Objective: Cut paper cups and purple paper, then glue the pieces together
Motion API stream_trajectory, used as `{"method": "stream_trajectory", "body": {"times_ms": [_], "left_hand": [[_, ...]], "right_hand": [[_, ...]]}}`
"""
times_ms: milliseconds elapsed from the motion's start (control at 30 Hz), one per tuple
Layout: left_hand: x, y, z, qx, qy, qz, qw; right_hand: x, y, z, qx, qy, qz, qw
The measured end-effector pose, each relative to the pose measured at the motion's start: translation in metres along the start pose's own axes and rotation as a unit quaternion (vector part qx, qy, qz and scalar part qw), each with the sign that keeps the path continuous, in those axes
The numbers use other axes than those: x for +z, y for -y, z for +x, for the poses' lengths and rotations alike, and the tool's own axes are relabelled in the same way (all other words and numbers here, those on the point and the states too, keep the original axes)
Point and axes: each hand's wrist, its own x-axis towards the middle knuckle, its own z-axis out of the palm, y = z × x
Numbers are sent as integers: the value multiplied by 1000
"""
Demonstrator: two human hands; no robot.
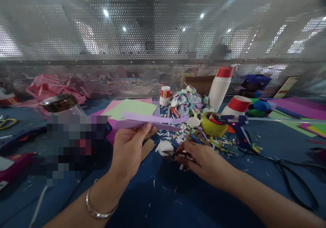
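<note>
My left hand (129,150) pinches a folded purple paper strip (142,125) between thumb and fingers. A lighter curled end (175,120) of the purple paper reaches right. My right hand (201,158) is closed around a pair of scissors (175,154) whose blades point left. Those blades lie over a small white round piece (165,147) on the blue table; whether they touch it I cannot tell. Behind the hands rises a heap of paper discs with printed grids (187,100), and paper scraps (175,138) are strewn around it.
A blue hot glue gun (239,126) rests near a yellow tape roll (212,124), its black cable (285,173) trailing right. Stacked paper cups (220,90) and coloured paper sheets (129,107) stand or lie behind. A perforated metal panel (142,44) bounds the back. A pink glue gun (16,167) lies left.
</note>
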Motion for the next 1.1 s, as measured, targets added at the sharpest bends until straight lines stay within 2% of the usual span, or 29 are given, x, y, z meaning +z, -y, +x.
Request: {"method": "stream_trajectory", "body": {"times_ms": [233, 300, 433, 500, 633, 733, 800, 1000, 1100], "left_hand": [[-3, -1, 3, -20, -12, -49, 999], [-3, -1, 3, -27, -23, -61, 998], [-2, -3, 4, -41, -53, -84, 994], [0, -4, 4, -48, -51, -89, 994], [2, -2, 2, -99, -12, -77, 992], [1, 1, -3, -162, 19, -39, 986], [1, 3, -6, -181, 31, -15, 983], [5, 3, -11, -162, 104, 32, 981], [6, 2, -12, -161, 120, 44, 979]], "right_hand": [[5, -2, -5, -31, 32, -80, 996], [4, -1, -6, -42, 24, -78, 996], [-5, 2, -12, -40, -28, 33, 998], [-10, 3, -14, -29, -44, 102, 993], [-16, 3, -17, -21, -56, 181, 982], [-20, 4, -18, -13, -75, 201, 977], [-22, 4, -18, -6, -76, 210, 975], [-26, 7, -17, -8, -82, 244, 966], [-27, 8, -17, -6, -83, 259, 962]]}}
